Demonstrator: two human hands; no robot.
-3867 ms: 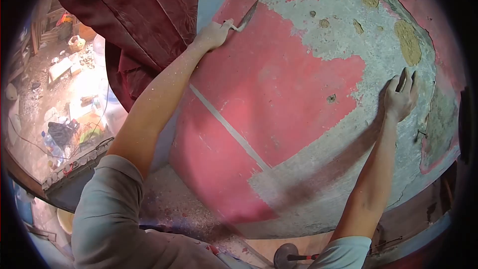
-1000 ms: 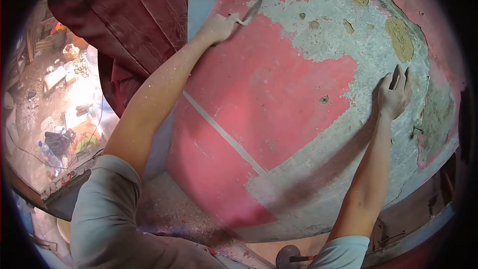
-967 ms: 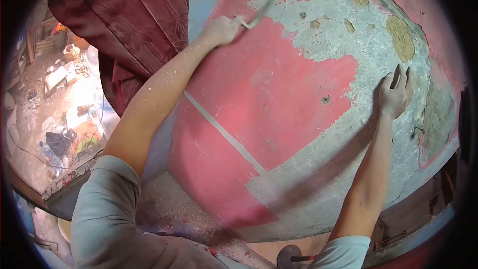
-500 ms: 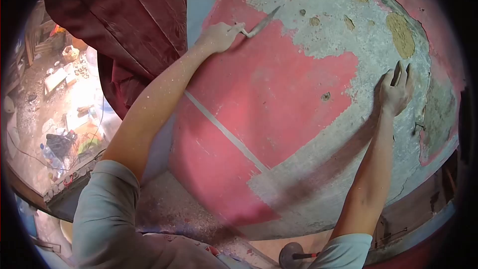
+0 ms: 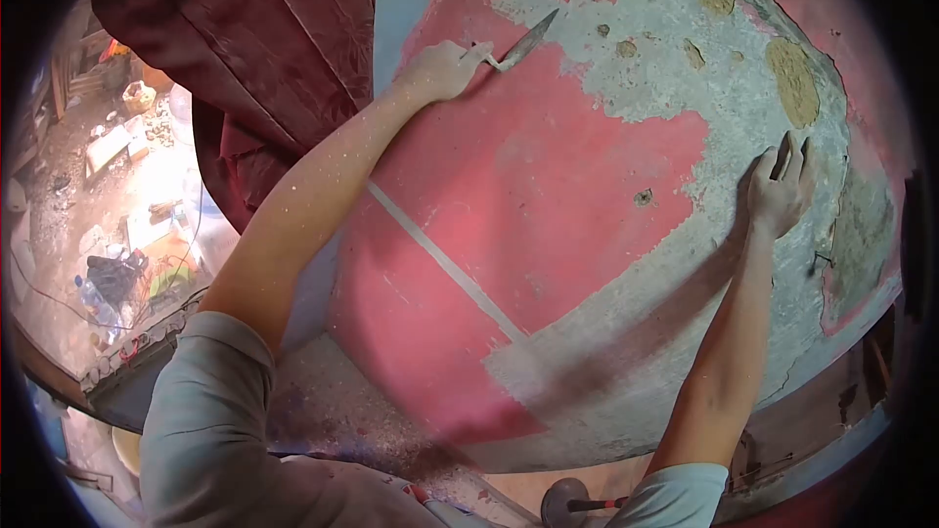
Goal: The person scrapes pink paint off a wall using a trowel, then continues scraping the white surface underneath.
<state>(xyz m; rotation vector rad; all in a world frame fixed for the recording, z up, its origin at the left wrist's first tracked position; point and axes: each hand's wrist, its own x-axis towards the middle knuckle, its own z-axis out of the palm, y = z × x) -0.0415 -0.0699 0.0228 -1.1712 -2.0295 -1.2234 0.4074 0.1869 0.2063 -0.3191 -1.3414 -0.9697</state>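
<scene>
While gripping trowel (image 5: 532, 41) in left hand (image 5: 442, 72), slanting it upward across wall (image 5: 675, 284), over edge from pink paint (image 5: 558, 205) onto grey patch (image 5: 665, 64). Impossible to tell whether pressing hard or barely skimming with it. Grasping nothing with right hand (image 5: 780, 198); resting it, loose and half spread, on same grey patch, just below largest tan spot (image 5: 794, 83). Reaching with left arm (image 5: 298, 200) past dark red curtain (image 5: 293, 49), close to its right edge.

Gripping trowel (image 5: 533, 41) in left hand (image 5: 445, 69) at twelve o'clock
Resting right hand (image 5: 779, 194) at three o'clock, on grey patch (image 5: 729, 93) of pink wall (image 5: 548, 176).
</scene>
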